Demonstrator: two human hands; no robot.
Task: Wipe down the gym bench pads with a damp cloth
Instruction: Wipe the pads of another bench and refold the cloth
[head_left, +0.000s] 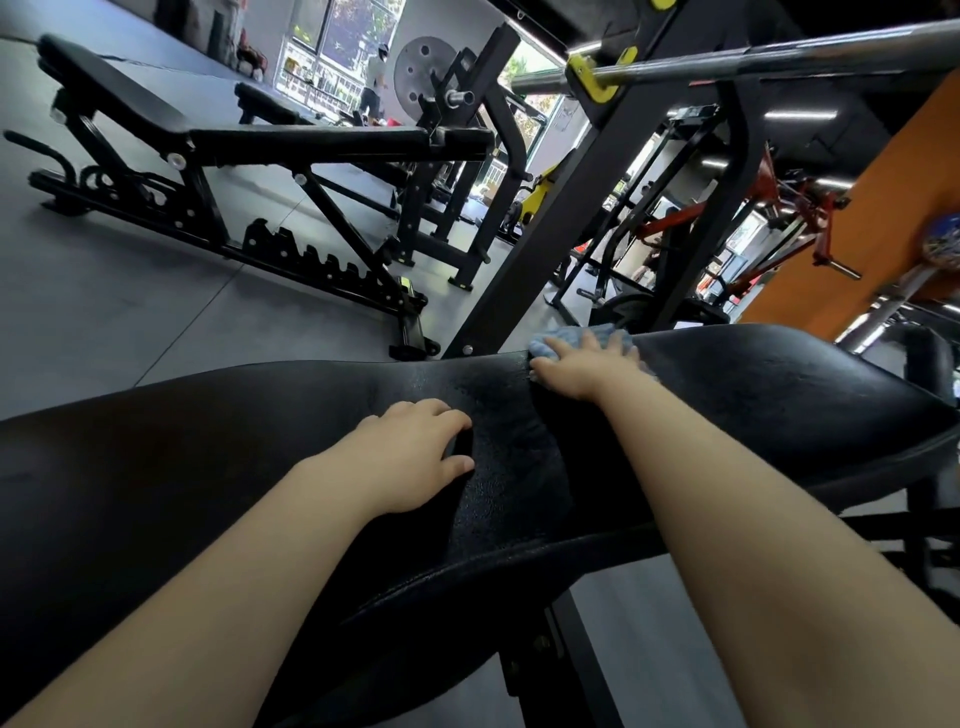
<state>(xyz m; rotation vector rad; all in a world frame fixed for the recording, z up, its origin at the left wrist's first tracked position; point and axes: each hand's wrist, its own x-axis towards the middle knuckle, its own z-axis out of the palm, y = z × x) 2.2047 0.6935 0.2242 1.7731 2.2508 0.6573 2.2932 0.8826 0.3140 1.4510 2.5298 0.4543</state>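
Right hand (582, 364) flat, fingers spread, pressing the crumpled blue cloth (571, 336) onto the far edge of the black grained bench pad (779, 384), left hand (415, 452) braced with curled fingers at the pad gap, damp sheen mid-bench, ends seemingly left.

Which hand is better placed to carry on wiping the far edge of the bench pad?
The right hand: it presses the blue cloth flat on the far edge of the bench pad. The left hand has no cloth and rests on the pad nearer the person.
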